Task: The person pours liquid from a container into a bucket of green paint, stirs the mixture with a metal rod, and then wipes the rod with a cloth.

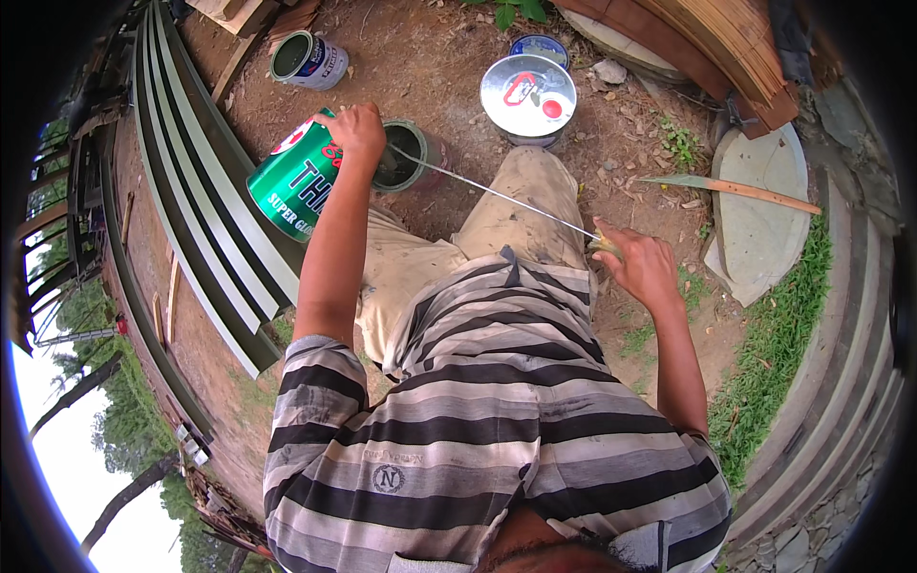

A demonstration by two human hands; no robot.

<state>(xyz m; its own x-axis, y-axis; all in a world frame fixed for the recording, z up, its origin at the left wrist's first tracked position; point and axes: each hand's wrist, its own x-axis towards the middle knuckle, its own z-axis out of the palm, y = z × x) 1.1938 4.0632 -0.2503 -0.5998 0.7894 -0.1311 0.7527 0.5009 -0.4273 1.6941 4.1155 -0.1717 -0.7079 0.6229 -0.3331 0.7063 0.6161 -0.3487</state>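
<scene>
Left hand (355, 129) clasps the rim of a tilted green can (296, 177) beside a small open tin (406, 155) on bare soil. Right hand (645, 267) closes around a thin rod (492, 194), its far end inside that tin.

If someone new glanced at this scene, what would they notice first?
Probably the big green can, tipped under the left hand over a small open tin on the dirt. Next, the thin rod running from that tin to the right hand, and the shiny lidded tin beyond.
</scene>
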